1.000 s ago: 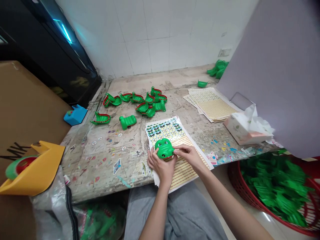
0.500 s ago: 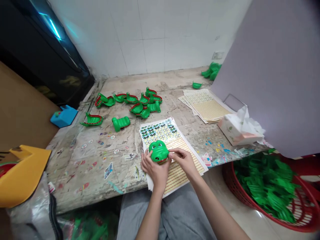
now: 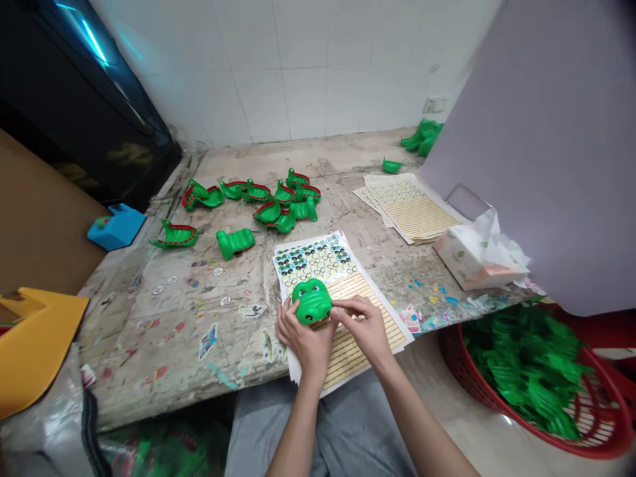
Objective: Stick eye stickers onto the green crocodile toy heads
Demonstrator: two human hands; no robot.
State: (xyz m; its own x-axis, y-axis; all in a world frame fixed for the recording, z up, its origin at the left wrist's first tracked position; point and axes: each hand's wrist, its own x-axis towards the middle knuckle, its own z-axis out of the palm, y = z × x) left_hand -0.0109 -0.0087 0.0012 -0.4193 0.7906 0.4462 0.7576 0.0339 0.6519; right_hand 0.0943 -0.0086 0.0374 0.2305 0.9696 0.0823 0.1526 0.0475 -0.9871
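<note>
A green toy crocodile head [image 3: 313,298] with eyes and nostrils on top is held over a sticker sheet [image 3: 368,344]. My left hand [image 3: 309,343] wraps round its near and left side, fingers closed on it. At the right edge of its mouth, the thumb and index finger of my right hand [image 3: 365,326] are pinched together against the rim. Whatever lies between those fingertips is too small to make out. Eye stickers fill the sheet's upper part, and red-and-yellow strips fill its lower part. A bit of red shows along the head's mouth edge.
Several green crocodile jaws [image 3: 268,211] with red rims lie beyond the sheet. More sheets [image 3: 412,209] and a tissue box [image 3: 477,258] are to the right. A red basket [image 3: 541,437] of green parts stands below, and blue [image 3: 119,228] and yellow [image 3: 44,351] holders are at left.
My view has shifted slightly, so the scene sits a little differently. Both hands stay at the crocodile head, my right fingertips still at its right mouth edge.
</note>
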